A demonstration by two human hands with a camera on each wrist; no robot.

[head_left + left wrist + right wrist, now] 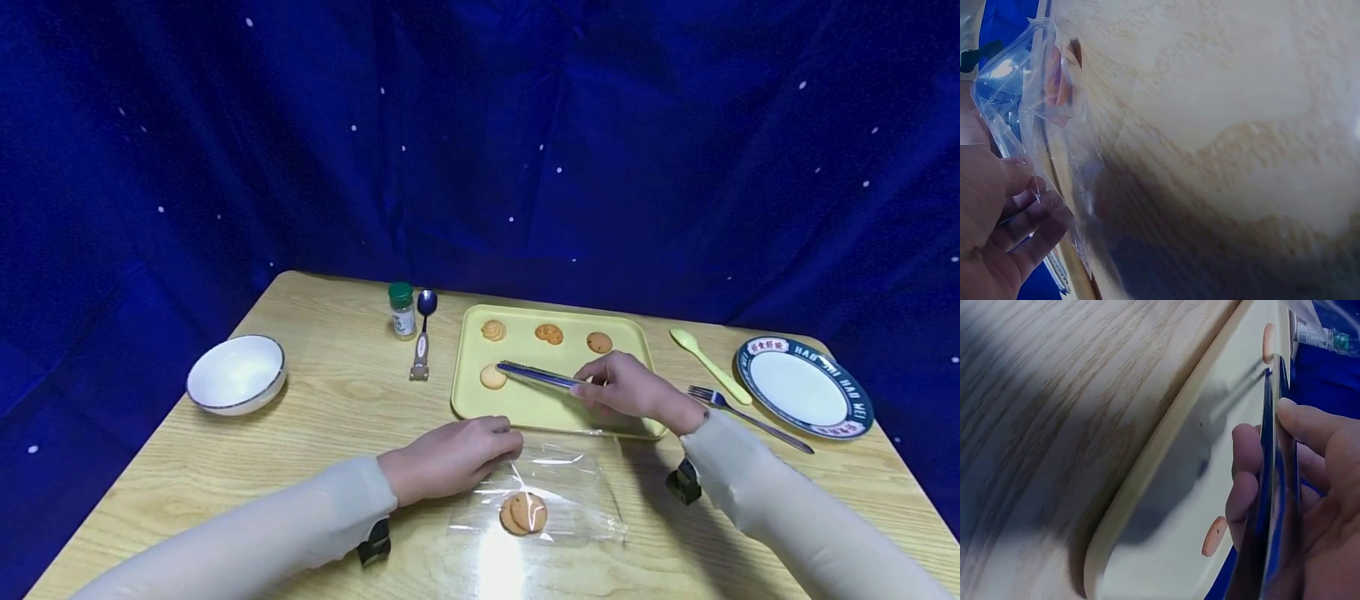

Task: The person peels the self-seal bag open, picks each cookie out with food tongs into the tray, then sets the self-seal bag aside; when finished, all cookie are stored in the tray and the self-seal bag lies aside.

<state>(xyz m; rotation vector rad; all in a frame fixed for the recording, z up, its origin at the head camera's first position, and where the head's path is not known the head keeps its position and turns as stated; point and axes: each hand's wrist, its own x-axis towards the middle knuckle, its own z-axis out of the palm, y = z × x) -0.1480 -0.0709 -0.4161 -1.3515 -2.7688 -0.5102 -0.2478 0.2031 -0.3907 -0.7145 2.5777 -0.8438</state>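
Tongs (538, 377) partly hidden by fingers (598, 367).

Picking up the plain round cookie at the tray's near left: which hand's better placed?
Right, most likely: the right hand holds the tongs, whose tips are at the cookie in the head view. The left hand is occupied pinching the clear bag.

Pale yellow tray (474, 398), golden-brown cookies (492, 377), silvery tongs (538, 375), transparent bag (577, 500), white-speckled deep-blue curtain (465, 167)
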